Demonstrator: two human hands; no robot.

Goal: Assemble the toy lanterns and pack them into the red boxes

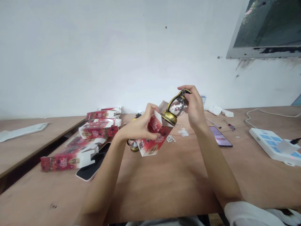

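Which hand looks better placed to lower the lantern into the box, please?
Probably the right hand: it grips the lantern near its top, with the base at the open end of the red box, which the left hand holds.

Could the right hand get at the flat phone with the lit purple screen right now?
Probably not directly: the right hand holds the gold-coloured lantern with a clear globe, though the phone itself looks uncovered.

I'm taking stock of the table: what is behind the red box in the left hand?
A second gold-based lantern shows partly left of the red box; small white discs show to its right. What the box and the left hand cover cannot be seen.
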